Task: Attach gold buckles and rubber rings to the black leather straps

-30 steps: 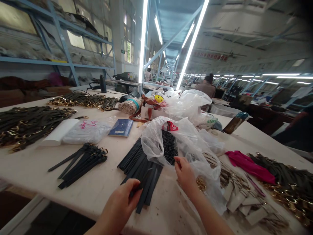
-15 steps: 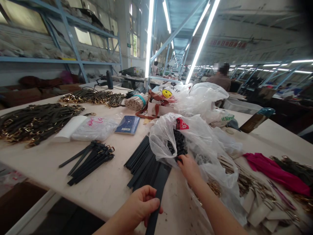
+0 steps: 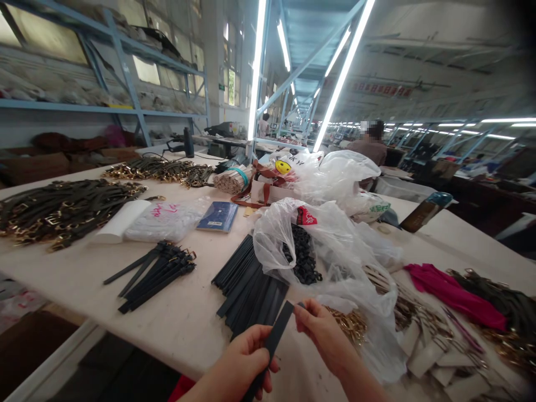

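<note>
My left hand is closed on a dark flat strap that slants up toward the right. Close to the strap's upper end, my right hand pinches a small dark piece, probably a loop. Beyond the hands lies a stack of dark straps. Right behind it, an open clear plastic bag holds many small black loops. Gold-coloured metal parts lie in plastic to the right of my right hand. Several dark straps with buckles are fanned out on the left.
The pale table also bears heaps of buckled straps, a blue booklet, a white roll, a magenta cloth, beige straps and a bottle. A person is in the background.
My right hand has come out of the loops in the bag, back toward me, with a small dark piece. The strap in my left hand has moved off the stack, its upper end now free.
</note>
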Tool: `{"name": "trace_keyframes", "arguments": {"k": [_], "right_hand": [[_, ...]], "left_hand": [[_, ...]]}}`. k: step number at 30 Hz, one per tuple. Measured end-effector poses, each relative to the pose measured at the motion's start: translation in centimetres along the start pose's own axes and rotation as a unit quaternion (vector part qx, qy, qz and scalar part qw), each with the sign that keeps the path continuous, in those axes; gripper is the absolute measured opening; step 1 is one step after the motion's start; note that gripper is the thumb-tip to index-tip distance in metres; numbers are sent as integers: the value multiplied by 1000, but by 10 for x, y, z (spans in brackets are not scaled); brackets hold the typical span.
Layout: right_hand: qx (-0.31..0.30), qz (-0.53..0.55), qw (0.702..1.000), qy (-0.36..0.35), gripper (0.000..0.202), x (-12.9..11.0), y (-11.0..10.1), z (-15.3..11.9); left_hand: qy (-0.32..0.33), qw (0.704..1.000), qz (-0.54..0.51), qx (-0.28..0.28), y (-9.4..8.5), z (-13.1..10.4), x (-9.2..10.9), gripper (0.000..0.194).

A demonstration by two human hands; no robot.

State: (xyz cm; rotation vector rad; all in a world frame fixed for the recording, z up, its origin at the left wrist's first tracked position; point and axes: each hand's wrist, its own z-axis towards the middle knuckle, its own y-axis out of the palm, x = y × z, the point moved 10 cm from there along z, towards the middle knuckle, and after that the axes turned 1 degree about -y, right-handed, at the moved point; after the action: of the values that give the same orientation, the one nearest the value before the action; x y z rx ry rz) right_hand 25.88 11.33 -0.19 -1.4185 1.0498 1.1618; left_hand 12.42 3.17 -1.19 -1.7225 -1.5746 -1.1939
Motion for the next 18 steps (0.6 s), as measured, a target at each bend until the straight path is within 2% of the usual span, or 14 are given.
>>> {"name": "trace_keyframes", "arguments": {"k": [1, 3, 5, 7, 9, 11, 15, 18], "right_hand": [[-24, 108, 993, 46, 24, 9, 9, -10], [-39, 289, 948, 125, 24, 23, 23, -26], [-22, 368, 916, 160, 25, 31, 25, -35], [-7, 395, 903, 171, 24, 35, 22, -39], [-6, 399, 902, 166, 21, 34, 21, -41], [-11, 397, 904, 156, 19, 32, 21, -42], [-24, 387, 911, 141, 20, 29, 27, -46], [-15, 359, 923, 134, 24, 31, 27, -48]], "left_hand": [[11, 999, 32, 5, -1, 1, -2, 45], [34, 994, 99, 17, -4, 3, -5, 46], [54, 986, 153, 20, -6, 3, -7, 45], [73, 981, 180, 27, -8, 1, -7, 43], [91, 978, 182, 43, -10, -2, -4, 42], [103, 977, 183, 47, -9, -7, 1, 40], [90, 968, 233, 3, 4, -10, 1, 34], [98, 958, 267, 29, -1, -10, 2, 33]]}}
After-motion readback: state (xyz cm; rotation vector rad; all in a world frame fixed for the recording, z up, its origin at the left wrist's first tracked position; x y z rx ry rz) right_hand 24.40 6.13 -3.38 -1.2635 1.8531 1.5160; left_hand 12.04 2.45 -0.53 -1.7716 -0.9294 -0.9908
